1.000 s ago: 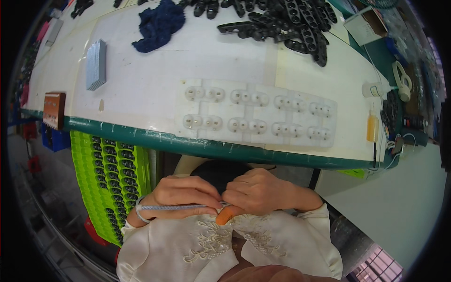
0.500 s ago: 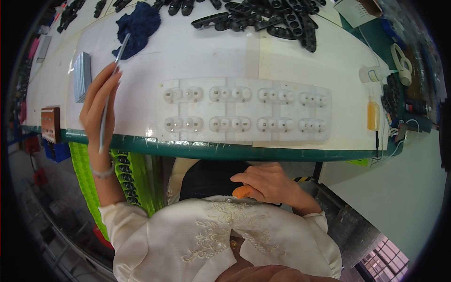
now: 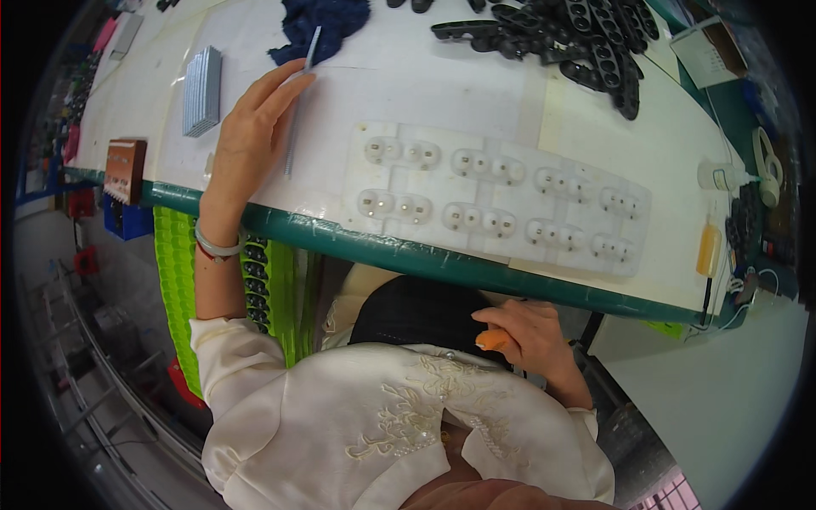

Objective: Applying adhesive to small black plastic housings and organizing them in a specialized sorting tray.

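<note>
Nearest, below the table edge: the right hand [image 3: 534, 338] sits low in the lap over dark cloth, fingers curled around a small orange piece [image 3: 492, 340] whose end pokes out between thumb and forefinger. Cream embroidered sleeves fill the foreground. Up and to the left, the left hand [image 3: 248, 136] reaches across the green-edged table [image 3: 476, 270], wrist with a pale bangle [image 3: 214, 247] just over the rim, palm down, fingers extended rather than clenched. A thin blue-grey strip [image 3: 312, 47] runs under the fingertips and sticks out beyond them toward the far side; the fingers press or lightly pinch it, exact grip cannot be told. Right of that hand, well apart, lies a white moulded tray [image 3: 501, 200] with two rows of small sockets. Left of the hand, a grey ribbed block [image 3: 202, 90]. At the strip's far end, a dark blue cloth [image 3: 327, 24]. Farthest right, a heap of black perforated parts [image 3: 578, 42].
</note>
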A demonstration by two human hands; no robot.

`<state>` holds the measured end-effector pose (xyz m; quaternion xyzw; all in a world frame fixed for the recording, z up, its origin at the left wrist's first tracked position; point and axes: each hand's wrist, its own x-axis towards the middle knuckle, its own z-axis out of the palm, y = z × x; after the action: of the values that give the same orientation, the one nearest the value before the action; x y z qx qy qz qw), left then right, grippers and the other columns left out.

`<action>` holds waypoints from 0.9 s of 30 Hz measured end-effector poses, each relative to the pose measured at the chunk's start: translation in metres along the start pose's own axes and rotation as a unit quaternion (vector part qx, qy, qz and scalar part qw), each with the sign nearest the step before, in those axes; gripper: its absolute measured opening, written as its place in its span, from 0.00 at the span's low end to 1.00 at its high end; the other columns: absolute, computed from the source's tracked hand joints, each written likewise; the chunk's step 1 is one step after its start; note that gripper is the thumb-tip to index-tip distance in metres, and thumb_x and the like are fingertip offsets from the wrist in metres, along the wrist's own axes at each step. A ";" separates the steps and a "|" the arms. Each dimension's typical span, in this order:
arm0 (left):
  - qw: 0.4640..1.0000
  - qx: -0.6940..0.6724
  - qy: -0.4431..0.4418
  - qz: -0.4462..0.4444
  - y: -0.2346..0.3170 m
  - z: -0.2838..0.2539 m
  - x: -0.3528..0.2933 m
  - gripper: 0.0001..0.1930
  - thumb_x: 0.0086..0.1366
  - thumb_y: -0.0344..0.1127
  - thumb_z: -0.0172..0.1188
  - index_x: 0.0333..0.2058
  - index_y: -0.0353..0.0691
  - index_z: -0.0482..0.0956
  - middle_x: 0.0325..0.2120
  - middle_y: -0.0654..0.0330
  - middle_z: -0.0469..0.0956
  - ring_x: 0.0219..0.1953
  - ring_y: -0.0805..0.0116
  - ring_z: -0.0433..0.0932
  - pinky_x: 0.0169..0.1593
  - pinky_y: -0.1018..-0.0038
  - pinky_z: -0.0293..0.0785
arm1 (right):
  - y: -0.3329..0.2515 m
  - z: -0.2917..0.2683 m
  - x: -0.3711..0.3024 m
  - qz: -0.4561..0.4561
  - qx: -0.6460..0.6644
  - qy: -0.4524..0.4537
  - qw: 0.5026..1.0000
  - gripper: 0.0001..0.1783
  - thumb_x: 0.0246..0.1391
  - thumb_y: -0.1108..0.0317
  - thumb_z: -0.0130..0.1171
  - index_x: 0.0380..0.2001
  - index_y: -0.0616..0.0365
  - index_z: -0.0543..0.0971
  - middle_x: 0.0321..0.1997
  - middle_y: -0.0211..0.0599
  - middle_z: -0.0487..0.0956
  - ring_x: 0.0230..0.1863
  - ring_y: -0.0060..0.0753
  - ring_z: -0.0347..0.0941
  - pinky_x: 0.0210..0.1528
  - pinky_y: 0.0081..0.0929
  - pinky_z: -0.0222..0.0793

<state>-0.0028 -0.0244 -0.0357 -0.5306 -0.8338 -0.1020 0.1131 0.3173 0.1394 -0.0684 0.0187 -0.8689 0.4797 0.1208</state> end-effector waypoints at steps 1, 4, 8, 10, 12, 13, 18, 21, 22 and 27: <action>0.994 -0.098 0.038 -0.001 0.008 -0.005 0.003 0.16 0.54 0.20 0.51 0.42 0.39 0.74 0.44 0.57 0.73 0.40 0.59 0.75 0.44 0.73 0.71 | 0.002 0.003 -0.001 0.007 0.001 0.011 1.000 0.12 0.39 0.75 0.54 0.32 0.56 0.77 0.15 0.30 0.70 0.15 0.28 0.68 0.17 0.21 0.62; 0.881 -0.470 0.028 -0.049 0.047 -0.036 0.008 0.11 0.63 0.29 0.45 0.39 0.30 0.74 0.33 0.53 0.76 0.36 0.68 0.75 0.41 0.78 0.69 | 0.006 0.007 0.000 0.014 0.014 0.015 1.000 0.11 0.40 0.75 0.53 0.31 0.57 0.77 0.15 0.30 0.69 0.15 0.27 0.67 0.17 0.22 0.61; 0.603 -0.792 -0.090 -0.022 0.096 -0.078 0.025 0.21 0.67 0.42 0.39 0.30 0.27 0.71 0.23 0.53 0.74 0.20 0.73 0.68 0.26 0.78 0.66 | -0.008 -0.003 0.009 0.028 0.030 -0.037 0.998 0.15 0.35 0.78 0.57 0.33 0.60 0.75 0.19 0.35 0.71 0.18 0.32 0.68 0.19 0.25 0.64; 0.587 -0.804 -0.086 -0.033 0.097 -0.089 0.016 0.20 0.67 0.41 0.39 0.30 0.27 0.72 0.23 0.53 0.74 0.20 0.73 0.68 0.26 0.78 0.66 | -0.010 -0.001 0.010 -0.009 0.035 0.003 0.999 0.14 0.37 0.77 0.56 0.33 0.60 0.76 0.19 0.34 0.71 0.17 0.32 0.68 0.18 0.25 0.63; 0.568 -0.818 -0.086 -0.036 0.097 -0.099 0.008 0.19 0.66 0.40 0.40 0.30 0.28 0.72 0.22 0.53 0.74 0.20 0.73 0.68 0.25 0.78 0.66 | -0.009 -0.001 0.009 -0.003 0.051 -0.007 0.999 0.14 0.38 0.76 0.56 0.33 0.59 0.76 0.20 0.34 0.71 0.17 0.32 0.68 0.18 0.24 0.63; 0.558 -0.825 -0.089 -0.032 0.097 -0.103 0.005 0.19 0.66 0.40 0.40 0.31 0.28 0.72 0.22 0.53 0.74 0.20 0.73 0.69 0.25 0.78 0.66 | -0.008 0.000 0.010 0.009 0.063 -0.010 0.998 0.13 0.39 0.75 0.56 0.34 0.59 0.76 0.20 0.34 0.71 0.17 0.32 0.68 0.18 0.24 0.63; 0.473 -0.871 -0.135 0.004 0.088 -0.109 -0.002 0.17 0.65 0.38 0.42 0.32 0.28 0.73 0.21 0.53 0.75 0.19 0.72 0.69 0.23 0.78 0.66 | -0.005 0.002 -0.004 0.049 0.054 -0.004 0.997 0.13 0.40 0.76 0.55 0.34 0.58 0.76 0.20 0.34 0.71 0.18 0.32 0.69 0.19 0.24 0.64; 0.423 -0.891 -0.163 0.018 0.112 -0.109 0.008 0.16 0.65 0.37 0.43 0.32 0.29 0.74 0.21 0.53 0.75 0.18 0.72 0.70 0.22 0.78 0.66 | -0.006 0.002 -0.005 0.058 0.049 -0.006 0.997 0.12 0.41 0.76 0.56 0.34 0.57 0.76 0.20 0.34 0.72 0.19 0.31 0.70 0.21 0.24 0.65; 0.406 -0.897 -0.172 0.021 0.113 -0.108 0.010 0.15 0.65 0.37 0.43 0.32 0.29 0.74 0.21 0.53 0.75 0.18 0.72 0.70 0.22 0.78 0.66 | -0.005 0.002 -0.004 0.066 0.045 -0.019 0.997 0.12 0.41 0.76 0.57 0.34 0.57 0.76 0.20 0.34 0.72 0.20 0.31 0.70 0.21 0.24 0.65; 0.304 -0.922 -0.236 0.051 0.114 -0.136 0.022 0.14 0.64 0.35 0.45 0.33 0.30 0.75 0.20 0.53 0.75 0.17 0.71 0.71 0.20 0.78 0.66 | 0.000 0.006 -0.006 0.064 0.043 0.009 0.997 0.12 0.39 0.77 0.54 0.32 0.58 0.76 0.19 0.34 0.72 0.18 0.30 0.69 0.20 0.24 0.64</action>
<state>0.1020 0.0026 0.1065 -0.3317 -0.1590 -0.6689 -0.6460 0.3224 0.1342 -0.0731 -0.0366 -0.8459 0.5231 0.0968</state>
